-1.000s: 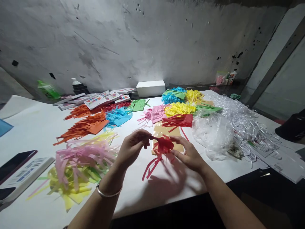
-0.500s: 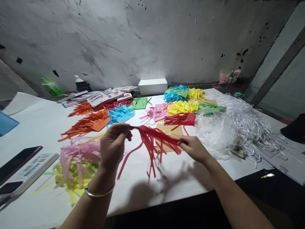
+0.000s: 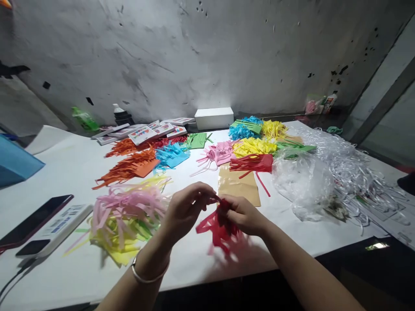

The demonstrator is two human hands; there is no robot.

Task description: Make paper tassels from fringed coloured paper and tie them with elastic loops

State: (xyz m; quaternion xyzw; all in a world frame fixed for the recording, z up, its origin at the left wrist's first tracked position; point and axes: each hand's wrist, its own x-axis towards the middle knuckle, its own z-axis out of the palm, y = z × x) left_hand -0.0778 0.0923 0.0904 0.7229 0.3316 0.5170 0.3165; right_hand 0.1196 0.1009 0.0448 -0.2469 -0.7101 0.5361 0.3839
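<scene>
Close together above the front of the table, both my hands grip a red paper tassel (image 3: 223,233). My left hand (image 3: 189,205) pinches one end between thumb and fingers. My right hand (image 3: 243,214) is wrapped round the gathered strips, and the loose fringe dangles below, smeared by motion. Behind the hands lies a tan paper envelope (image 3: 240,185). Another bundle of red fringed paper (image 3: 253,163) rests at its top edge. Left of my left hand, a pink fringed tassel (image 3: 129,205) lies over yellow fringed paper (image 3: 119,242).
Orange fringe (image 3: 129,166), blue fringe (image 3: 171,153), pink fringe (image 3: 218,152) and yellow fringe (image 3: 254,147) lie farther back. A clear plastic bag (image 3: 301,181) and white strings (image 3: 340,160) cover the right. A phone (image 3: 39,220) lies left. A white box (image 3: 214,119) stands by the wall.
My hands have come together from opposite ends of the red tassel, which was stretched between them and is now bunched in my right hand. The view has shifted slightly left.
</scene>
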